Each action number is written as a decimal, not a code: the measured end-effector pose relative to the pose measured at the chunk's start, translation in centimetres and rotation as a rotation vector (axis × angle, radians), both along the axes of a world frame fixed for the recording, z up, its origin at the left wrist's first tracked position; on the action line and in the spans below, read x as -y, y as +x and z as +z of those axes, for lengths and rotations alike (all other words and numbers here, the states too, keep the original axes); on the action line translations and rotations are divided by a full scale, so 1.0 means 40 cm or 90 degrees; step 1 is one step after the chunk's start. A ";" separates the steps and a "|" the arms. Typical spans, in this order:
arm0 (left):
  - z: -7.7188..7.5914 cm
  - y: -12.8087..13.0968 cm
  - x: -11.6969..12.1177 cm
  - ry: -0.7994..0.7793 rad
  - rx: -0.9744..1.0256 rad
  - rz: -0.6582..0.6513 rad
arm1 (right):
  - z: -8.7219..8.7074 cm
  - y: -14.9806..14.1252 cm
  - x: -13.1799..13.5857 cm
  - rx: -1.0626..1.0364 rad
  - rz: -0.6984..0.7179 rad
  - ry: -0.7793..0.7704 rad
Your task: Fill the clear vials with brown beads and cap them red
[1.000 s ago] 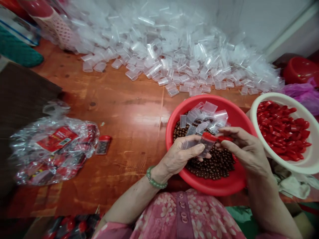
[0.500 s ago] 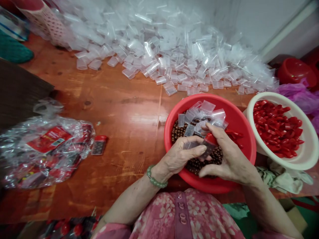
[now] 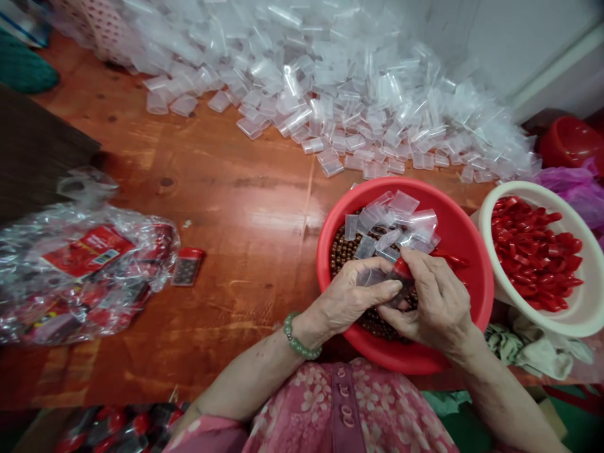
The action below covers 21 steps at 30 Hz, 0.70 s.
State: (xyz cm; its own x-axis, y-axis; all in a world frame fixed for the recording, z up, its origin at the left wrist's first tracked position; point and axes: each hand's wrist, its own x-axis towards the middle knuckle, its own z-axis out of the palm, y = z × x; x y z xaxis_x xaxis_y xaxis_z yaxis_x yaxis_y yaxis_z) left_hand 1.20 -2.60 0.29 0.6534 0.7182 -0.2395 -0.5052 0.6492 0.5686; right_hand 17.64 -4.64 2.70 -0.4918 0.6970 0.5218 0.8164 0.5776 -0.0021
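Over a red basin (image 3: 465, 217) of small brown beads (image 3: 344, 251), my left hand (image 3: 352, 299) pinches a small clear plastic container (image 3: 375, 277). My right hand (image 3: 436, 302) is closed on the same container's red cap (image 3: 402, 267), fingers wrapped over it. Several empty clear containers (image 3: 391, 220) lie on the beads at the basin's far side, with loose red caps (image 3: 448, 258) beside them. A green bead bracelet (image 3: 297, 340) is on my left wrist.
A white bowl (image 3: 582, 318) of red caps (image 3: 535, 251) stands right of the basin. A large heap of clear containers (image 3: 330, 88) covers the far table. A filled capped container (image 3: 186, 267) lies by a plastic bag of packed ones (image 3: 85, 277). Cloth (image 3: 523, 349) lies under the bowl.
My right hand moved left and down from holding a red cap beside the container to closing over its top. The view shifted slightly.
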 end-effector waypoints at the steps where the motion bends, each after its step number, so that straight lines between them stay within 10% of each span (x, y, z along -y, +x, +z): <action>1: 0.001 0.001 0.000 0.002 -0.003 0.001 | -0.002 0.000 0.000 -0.001 0.002 0.004; 11: 0.008 0.006 -0.003 -0.048 -0.021 0.043 | 0.000 0.008 0.001 -0.024 0.008 -0.130; 21: 0.009 0.002 -0.003 -0.035 -0.013 0.016 | -0.002 0.007 -0.004 -0.038 0.015 0.010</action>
